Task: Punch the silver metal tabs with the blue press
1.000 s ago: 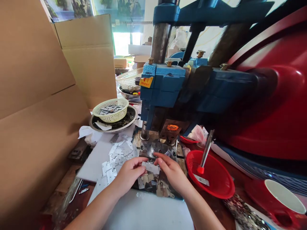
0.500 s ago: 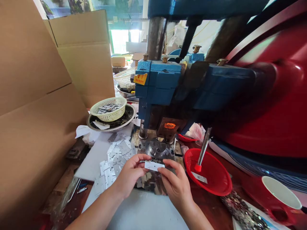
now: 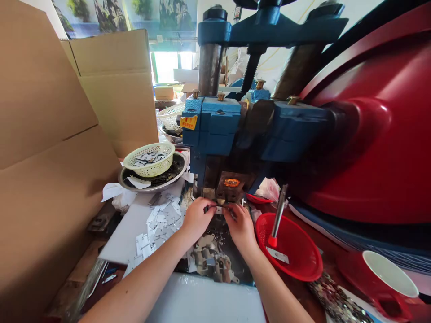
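Both hands, left and right, pinch one plate under the press. Blanks left of the press remain; punched scrap lies before it.

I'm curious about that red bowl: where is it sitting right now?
In the head view, the red bowl sits on the table just right of the right hand, below the blue press, with a red-tipped tool standing in it.
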Demonstrator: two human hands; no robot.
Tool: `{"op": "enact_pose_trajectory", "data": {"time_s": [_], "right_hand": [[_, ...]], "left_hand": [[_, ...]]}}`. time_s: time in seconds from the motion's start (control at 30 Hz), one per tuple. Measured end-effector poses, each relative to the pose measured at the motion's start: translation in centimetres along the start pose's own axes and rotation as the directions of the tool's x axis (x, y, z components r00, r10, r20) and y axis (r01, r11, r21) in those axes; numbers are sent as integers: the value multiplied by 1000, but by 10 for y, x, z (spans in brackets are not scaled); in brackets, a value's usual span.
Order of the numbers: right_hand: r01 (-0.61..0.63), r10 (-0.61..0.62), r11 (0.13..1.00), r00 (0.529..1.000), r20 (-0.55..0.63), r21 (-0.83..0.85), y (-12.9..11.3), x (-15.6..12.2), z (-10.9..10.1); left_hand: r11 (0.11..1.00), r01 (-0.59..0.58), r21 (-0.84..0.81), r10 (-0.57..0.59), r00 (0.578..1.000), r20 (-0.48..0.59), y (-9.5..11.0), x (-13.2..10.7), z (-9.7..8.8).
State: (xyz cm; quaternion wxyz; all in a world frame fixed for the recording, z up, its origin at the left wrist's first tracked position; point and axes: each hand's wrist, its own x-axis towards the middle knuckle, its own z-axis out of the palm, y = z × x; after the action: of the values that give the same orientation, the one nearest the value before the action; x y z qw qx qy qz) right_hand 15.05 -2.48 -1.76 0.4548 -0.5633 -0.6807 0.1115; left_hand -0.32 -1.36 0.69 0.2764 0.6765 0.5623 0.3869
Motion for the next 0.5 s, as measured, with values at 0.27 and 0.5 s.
{"op": "enact_pose_trajectory", "data": {"time_s": [0.27,0.5], "right_hand": [[-79,79,996,997,16,47,8,12,12],[-104,100,987,994,35,125,8,14,15]], "left_hand": [[999,27,-33,-24,995,97,-18,20,10],[999,-7,-41,13,989,148,-14,25,13]]}}
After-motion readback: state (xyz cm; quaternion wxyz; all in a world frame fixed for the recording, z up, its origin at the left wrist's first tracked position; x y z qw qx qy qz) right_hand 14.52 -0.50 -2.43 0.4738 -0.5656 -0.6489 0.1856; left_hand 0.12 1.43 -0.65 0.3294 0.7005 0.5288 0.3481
